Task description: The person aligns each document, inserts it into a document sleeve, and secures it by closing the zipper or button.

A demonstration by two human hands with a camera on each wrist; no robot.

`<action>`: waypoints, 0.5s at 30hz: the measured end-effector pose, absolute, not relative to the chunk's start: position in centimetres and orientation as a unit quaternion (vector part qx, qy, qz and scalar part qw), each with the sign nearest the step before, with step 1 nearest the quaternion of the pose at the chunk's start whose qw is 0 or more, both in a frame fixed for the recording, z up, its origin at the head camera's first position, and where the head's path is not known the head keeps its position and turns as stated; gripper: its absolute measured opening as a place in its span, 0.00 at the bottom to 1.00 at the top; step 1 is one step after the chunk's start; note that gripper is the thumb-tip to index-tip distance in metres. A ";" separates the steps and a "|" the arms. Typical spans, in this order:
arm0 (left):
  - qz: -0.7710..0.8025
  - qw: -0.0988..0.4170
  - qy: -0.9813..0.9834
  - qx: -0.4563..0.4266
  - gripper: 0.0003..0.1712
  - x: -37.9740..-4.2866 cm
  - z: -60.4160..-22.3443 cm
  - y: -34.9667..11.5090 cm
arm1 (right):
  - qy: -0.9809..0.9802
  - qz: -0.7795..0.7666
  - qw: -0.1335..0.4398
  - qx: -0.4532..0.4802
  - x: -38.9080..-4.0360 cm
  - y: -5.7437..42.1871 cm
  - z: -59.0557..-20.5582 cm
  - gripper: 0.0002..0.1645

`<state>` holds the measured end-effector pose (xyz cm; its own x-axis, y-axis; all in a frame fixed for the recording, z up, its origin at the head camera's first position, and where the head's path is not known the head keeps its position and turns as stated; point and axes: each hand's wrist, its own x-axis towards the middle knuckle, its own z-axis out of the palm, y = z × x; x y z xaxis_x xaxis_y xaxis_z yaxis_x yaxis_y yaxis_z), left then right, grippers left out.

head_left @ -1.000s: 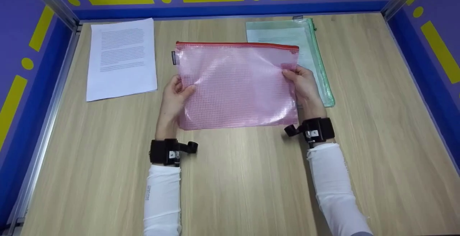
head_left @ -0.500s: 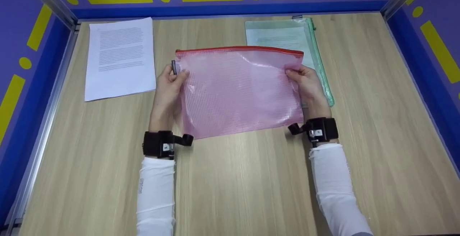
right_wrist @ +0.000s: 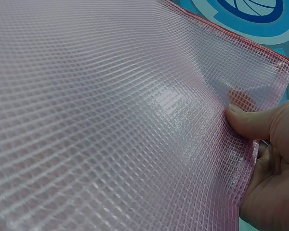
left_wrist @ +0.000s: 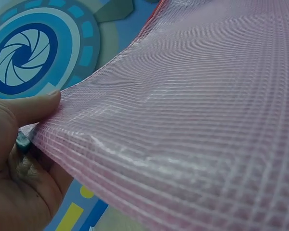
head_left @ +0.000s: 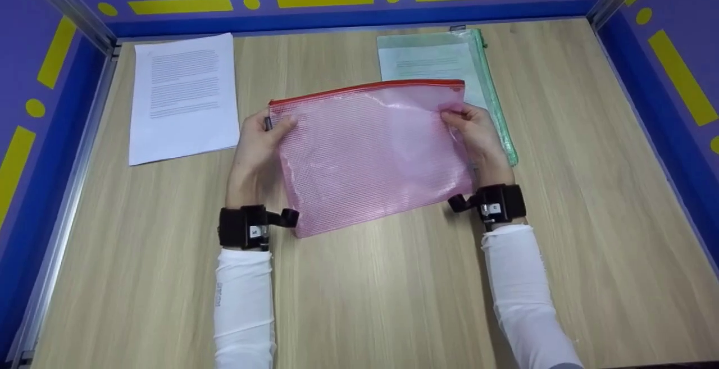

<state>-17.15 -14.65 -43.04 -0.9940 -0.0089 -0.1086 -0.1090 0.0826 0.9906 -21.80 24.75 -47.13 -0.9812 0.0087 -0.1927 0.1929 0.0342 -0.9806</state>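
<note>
Left hand: I see the left hand (head_left: 255,144) pinching the pouch's left edge near its upper corner, thumb on the front face, beside a small dark tab (head_left: 268,124).
Right hand: the right hand (head_left: 482,136) grips the opposite edge below the top corner, thumb in front, the film puckering under it.
Pink mesh pouch: the pink mesh pouch (head_left: 368,161) spans both hands, seemingly off the table, its left end lower than its right.
Weight and feel: I judge it light and floppy, slick on its shiny face, hard to tear; one-handed, it would sag.
Where to hold: I favour the side seams just under the red zipper (head_left: 368,86), which looks the stiffest part.
Green pouch: the green pouch (head_left: 498,110) lies partly behind, by the right hand; I cannot tell whether they touch.
Printed sheets: the printed sheets (head_left: 182,139) lie on the table (head_left: 365,296) beyond the left hand, well apart from the pink mesh.
</note>
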 end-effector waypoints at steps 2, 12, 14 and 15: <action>0.663 0.037 0.747 -0.034 0.21 -17.1 -43.0 -14.5 | 0.719 -0.687 0.064 0.076 -21.7 24.8 -47.1 0.14; 0.612 -0.045 0.788 -0.052 0.14 -17.7 -43.1 -13.4 | 0.708 -0.700 0.032 0.087 -21.6 25.0 -47.4 0.10; 0.609 -0.083 0.788 -0.048 0.11 -17.7 -43.3 -13.0 | 0.708 -0.700 0.018 0.093 -21.6 24.8 -47.4 0.09; 0.605 -0.102 0.788 -0.046 0.11 -17.7 -43.3 -12.7 | 0.709 -0.698 0.009 0.098 -21.6 24.8 -47.5 0.08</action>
